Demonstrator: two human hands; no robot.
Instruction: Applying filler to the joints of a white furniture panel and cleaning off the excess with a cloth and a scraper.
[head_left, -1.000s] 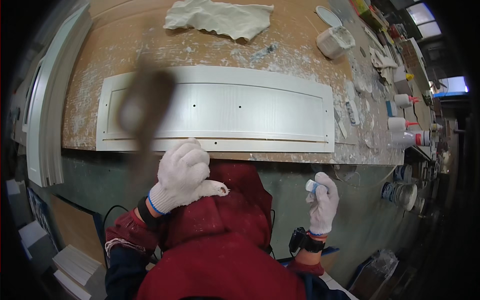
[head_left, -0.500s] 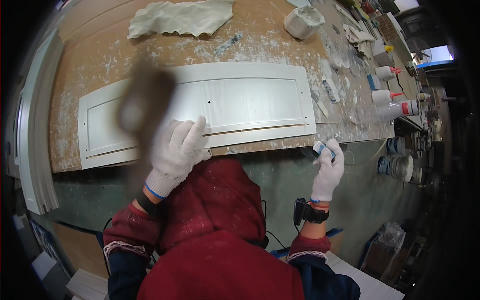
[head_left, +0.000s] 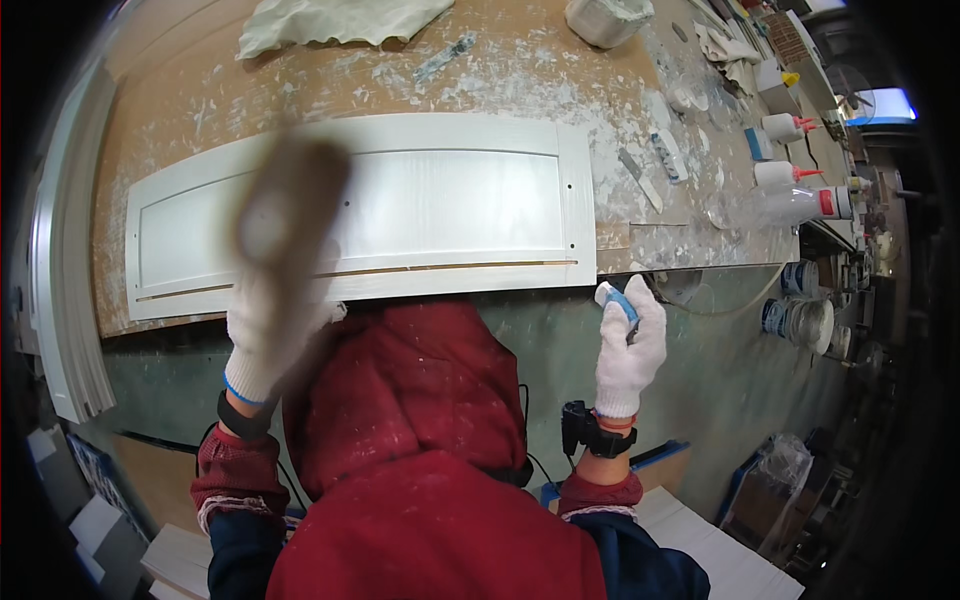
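A long white cabinet-door-like panel (head_left: 450, 200) lies on the workbench, with a recessed middle, small dark holes and a narrow slot along its near side. My left hand (head_left: 262, 340), in a white knit glove, is at the panel's near left edge. Its thumb points right along that edge, while a blurred dark shape close to the camera mostly covers the fingers. Off the panel's near right corner, my gloved right hand (head_left: 632, 355) is closed, pinching a small blue-and-white piece (head_left: 622, 303) between thumb and fingers; its exact kind is unclear.
The brown workbench (head_left: 340, 95) has white smears. At the far side lie a pale cloth (head_left: 340, 22) and a white tub (head_left: 608, 22). A scraper-like tool (head_left: 642, 180) and red-tipped bottles (head_left: 785, 127) are to the right. Long white boards (head_left: 72, 260) stand at the left.
The panel has shifted left and a little toward me on the bench, and my left hand has moved left with it. My right hand, still holding the blue-and-white piece, has moved slightly left.
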